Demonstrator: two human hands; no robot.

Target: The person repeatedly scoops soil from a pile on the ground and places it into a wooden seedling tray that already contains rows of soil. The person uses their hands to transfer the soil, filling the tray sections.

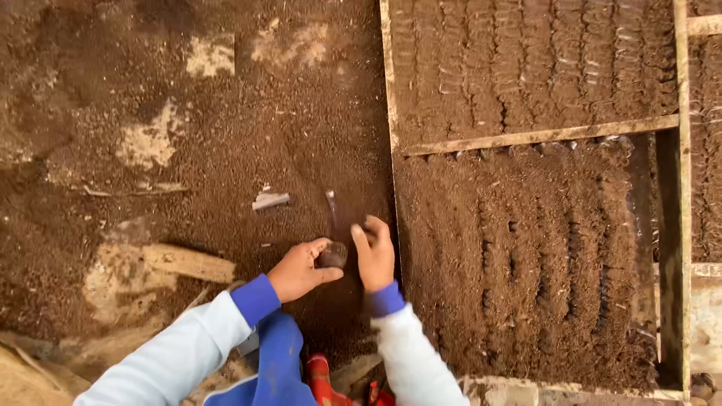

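Small bag: a small dark soil-filled bag point(332, 256) is sitting low over the loose soil, between the two hands, just left of the wooden frame's edge
Left hand: the left hand point(299, 271) is curling around the bag from the left, thumb and forefinger pinching its side
Left fingers: the fingers point(316, 248) are bending half closed, grasping the bag rather than lying flat
Right hand: the right hand point(374, 254) is standing on edge just right of the bag, palm facing it
Right fingers: these fingers point(362, 239) are bunching loosely at the bag's upper rim; whether they are gripping it or only touching it cannot be told
Sleeves: pale sleeves with blue cuffs point(256, 298) are reaching in from the bottom edge
Soil floor: brown crumbly soil point(248, 135) is covering the ground all around, with pale bare patches showing through
Scrap: a small pale scrap point(270, 200) is lying on the soil, above and left of the hands
Plank: a pale wooden piece point(180, 263) is lying to the left, well apart from the bag
Frame: a wooden frame point(538, 137) on the right is holding rows of soil-filled bags, packed side by side
Red thing: something red point(320, 380) is showing between the arms at the bottom, too cropped to tell
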